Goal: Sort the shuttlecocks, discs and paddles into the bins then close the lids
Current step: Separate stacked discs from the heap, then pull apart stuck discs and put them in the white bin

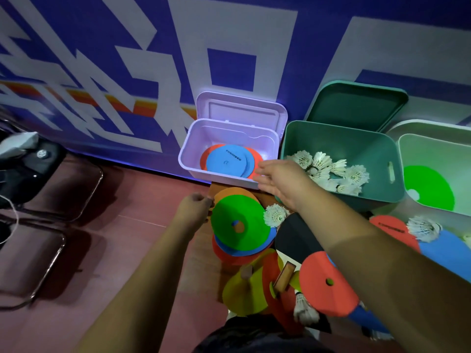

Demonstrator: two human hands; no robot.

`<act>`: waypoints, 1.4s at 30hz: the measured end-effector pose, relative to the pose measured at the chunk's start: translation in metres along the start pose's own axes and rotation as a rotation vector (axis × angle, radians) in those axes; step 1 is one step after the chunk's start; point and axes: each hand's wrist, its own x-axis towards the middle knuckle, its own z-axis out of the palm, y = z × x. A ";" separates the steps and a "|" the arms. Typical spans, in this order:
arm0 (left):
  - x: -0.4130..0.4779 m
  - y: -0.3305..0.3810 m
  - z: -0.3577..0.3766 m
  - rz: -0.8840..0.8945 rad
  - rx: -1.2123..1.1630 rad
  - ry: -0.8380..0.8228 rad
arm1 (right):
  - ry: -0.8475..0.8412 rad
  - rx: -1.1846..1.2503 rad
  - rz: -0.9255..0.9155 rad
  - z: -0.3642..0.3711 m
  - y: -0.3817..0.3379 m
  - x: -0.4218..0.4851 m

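Note:
My right hand (277,178) hovers open, palm down, over the front right rim of the lilac bin (188,149), which holds a blue disc (229,161) on red ones. My left hand (195,206) pinches the left edge of a stack of discs topped by a green disc (238,221) on the small table. A shuttlecock (274,214) lies beside that stack. The teal bin (382,159) holds several shuttlecocks (328,171). The white bin (433,154) holds another green disc (430,187). A paddle handle (284,276) sticks up among yellow and red discs (326,284).
All three bins stand open against the blue and white wall, their lids leaning back. Two dark chairs with metal frames (48,217) stand on the red floor at the left. More discs and a shuttlecock (424,228) lie at the right.

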 end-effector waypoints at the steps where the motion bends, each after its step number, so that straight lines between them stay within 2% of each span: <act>1: 0.000 -0.004 0.001 0.009 0.056 0.014 | -0.007 -0.021 0.013 -0.003 0.008 -0.003; 6: -0.004 -0.022 0.018 0.017 0.406 0.061 | -0.002 -0.091 0.105 -0.027 0.046 -0.014; 15: -0.014 -0.037 0.037 -0.036 0.399 0.136 | 0.030 -0.130 0.188 -0.056 0.080 -0.023; 22: -0.016 -0.042 0.026 -0.014 0.226 0.179 | 0.017 -0.166 0.196 -0.069 0.085 -0.028; 27: -0.049 -0.021 0.020 -0.017 -0.016 0.245 | 0.001 -0.268 0.206 -0.071 0.088 -0.027; 32: -0.073 -0.002 0.013 -0.020 -0.248 0.280 | -0.123 -0.465 0.218 -0.068 0.081 -0.039; 36: -0.091 0.015 0.021 0.024 -0.342 0.237 | -0.134 -0.496 0.102 -0.075 0.063 -0.043; 39: -0.098 0.026 0.035 0.044 -0.401 0.216 | -0.048 -0.504 -0.044 -0.094 0.045 -0.045; 42: -0.101 0.040 0.053 0.072 -0.428 0.188 | 0.036 -0.390 -0.133 -0.127 0.030 -0.050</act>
